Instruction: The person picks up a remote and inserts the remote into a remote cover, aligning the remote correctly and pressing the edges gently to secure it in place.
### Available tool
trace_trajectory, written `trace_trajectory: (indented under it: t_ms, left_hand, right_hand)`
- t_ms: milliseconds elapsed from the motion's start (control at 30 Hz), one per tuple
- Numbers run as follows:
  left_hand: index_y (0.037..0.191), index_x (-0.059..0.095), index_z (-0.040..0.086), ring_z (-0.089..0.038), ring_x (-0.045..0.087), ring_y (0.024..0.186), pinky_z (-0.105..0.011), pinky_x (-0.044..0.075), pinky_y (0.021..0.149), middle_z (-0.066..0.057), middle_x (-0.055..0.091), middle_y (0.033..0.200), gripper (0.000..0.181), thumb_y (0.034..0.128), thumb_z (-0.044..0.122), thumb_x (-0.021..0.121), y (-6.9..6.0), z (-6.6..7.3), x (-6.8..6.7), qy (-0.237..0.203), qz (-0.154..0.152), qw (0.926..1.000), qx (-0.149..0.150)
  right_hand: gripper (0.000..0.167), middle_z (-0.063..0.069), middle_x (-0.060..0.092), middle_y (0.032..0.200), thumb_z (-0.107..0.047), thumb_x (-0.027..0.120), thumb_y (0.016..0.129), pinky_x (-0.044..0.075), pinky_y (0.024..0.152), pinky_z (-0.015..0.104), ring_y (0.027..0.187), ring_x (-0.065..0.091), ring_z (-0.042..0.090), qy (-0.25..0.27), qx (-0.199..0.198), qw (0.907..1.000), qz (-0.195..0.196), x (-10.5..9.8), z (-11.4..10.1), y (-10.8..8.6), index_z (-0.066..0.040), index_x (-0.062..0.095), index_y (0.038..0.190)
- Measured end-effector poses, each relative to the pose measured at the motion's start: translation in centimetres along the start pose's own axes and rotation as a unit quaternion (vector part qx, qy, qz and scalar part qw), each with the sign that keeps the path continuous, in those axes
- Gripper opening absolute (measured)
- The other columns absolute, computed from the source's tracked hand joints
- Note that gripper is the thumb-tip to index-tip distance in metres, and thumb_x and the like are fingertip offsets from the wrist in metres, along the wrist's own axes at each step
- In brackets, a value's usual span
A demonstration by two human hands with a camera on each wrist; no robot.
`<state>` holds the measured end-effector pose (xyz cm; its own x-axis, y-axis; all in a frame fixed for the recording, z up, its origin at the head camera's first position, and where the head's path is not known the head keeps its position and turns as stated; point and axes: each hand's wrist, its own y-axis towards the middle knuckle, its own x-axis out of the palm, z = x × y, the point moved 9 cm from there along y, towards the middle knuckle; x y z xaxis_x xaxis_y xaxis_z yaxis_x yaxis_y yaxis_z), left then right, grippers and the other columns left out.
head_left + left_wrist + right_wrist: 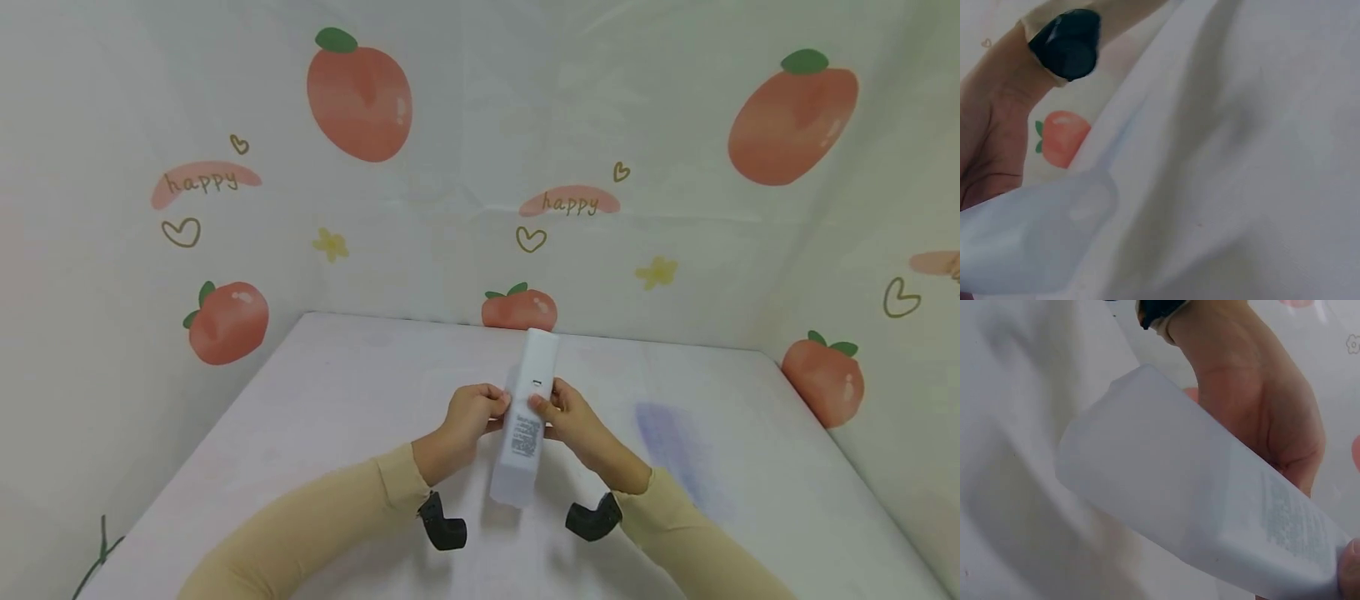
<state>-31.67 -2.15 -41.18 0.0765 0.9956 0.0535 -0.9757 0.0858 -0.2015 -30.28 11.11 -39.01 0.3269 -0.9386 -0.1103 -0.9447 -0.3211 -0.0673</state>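
Note:
A long white rectangular container [537, 358] is held tilted above the table between both hands. It has a small dark mark, a grey printed text block on its front and a translucent lower end. My left hand [465, 423] grips its left side, thumb at the edge. From the right, my right hand [588, 432] holds it, thumb on the front face above the print and fingers partly hidden behind. The right wrist view shows the translucent end [1141, 450] close up, with the left hand [1257, 406] behind it. What is inside cannot be seen.
The white table [390, 367] bears a faint purple stain [671, 442] on the right. A white cloth [450, 125] printed with red fruit, hearts and "happy" hangs behind and at the sides. Dark wrist cameras [442, 525] sit on both cuffs.

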Motion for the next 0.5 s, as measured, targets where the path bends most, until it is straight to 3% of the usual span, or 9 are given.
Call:
trace_trajectory:
  t_ms: [133, 200, 333, 433, 500]
  left_hand:
    - [0.091, 0.065, -0.004, -0.014, 0.057, 0.074, -0.027, 0.053, 0.071, -0.003, 0.059, 0.080, 0.012, 0.0920, 0.008, 0.061, 0.6, 0.0, 0.2, 0.007, -0.009, 0.9999, -0.011]
    - [0.092, 0.065, -0.004, -0.013, 0.057, 0.073, -0.027, 0.054, 0.072, -0.002, 0.059, 0.079, 0.012, 0.0921, 0.008, 0.062, 0.7, 0.1, 0.3, 0.014, -0.019, 0.9997, 0.000]
    - [0.096, 0.065, -0.006, -0.010, 0.061, 0.074, -0.030, 0.057, 0.078, -0.003, 0.063, 0.082, 0.016, 0.0927, 0.010, 0.064, 0.9, 0.8, 0.7, 0.044, -0.057, 0.9953, 0.064]
    - [0.114, 0.060, 0.000, -0.013, 0.067, 0.078, -0.035, 0.057, 0.084, -0.010, 0.068, 0.092, 0.026, 0.0921, 0.012, 0.066, 0.6, 1.9, 0.8, 0.051, -0.083, 0.9881, 0.119]
    - [0.125, 0.055, 0.007, -0.016, 0.068, 0.082, -0.037, 0.056, 0.086, -0.015, 0.067, 0.101, 0.036, 0.0911, 0.013, 0.068, 0.5, 2.7, 0.9, 0.055, -0.094, 0.9842, 0.140]
  right_hand:
    - [0.050, 0.026, 0.054, 0.122, -0.019, 0.049, 0.102, 0.053, 0.092, 0.046, 0.098, 0.062, 0.015, 0.000, -0.002, 1.0000, 0.002, -0.1, 0.0, -0.1, 0.012, 0.030, 0.136]
    - [0.051, 0.026, 0.055, 0.123, -0.020, 0.049, 0.102, 0.052, 0.093, 0.046, 0.099, 0.062, 0.014, 0.000, 0.000, 1.0000, 0.002, -0.4, 0.0, -0.2, 0.012, 0.029, 0.137]
    - [0.053, 0.026, 0.054, 0.127, -0.021, 0.049, 0.101, 0.052, 0.094, 0.046, 0.101, 0.062, 0.015, 0.006, 0.002, 0.9999, 0.013, -1.1, -0.1, -0.3, 0.009, 0.030, 0.139]
    - [0.053, 0.027, 0.051, 0.131, -0.021, 0.050, 0.101, 0.050, 0.095, 0.048, 0.102, 0.061, 0.016, 0.010, -0.003, 0.9996, 0.028, -1.6, -0.3, -0.3, 0.008, 0.030, 0.141]
    - [0.052, 0.027, 0.051, 0.132, -0.020, 0.051, 0.101, 0.050, 0.096, 0.050, 0.102, 0.060, 0.016, 0.012, -0.004, 0.9991, 0.041, -1.8, -0.4, -0.2, 0.007, 0.030, 0.140]
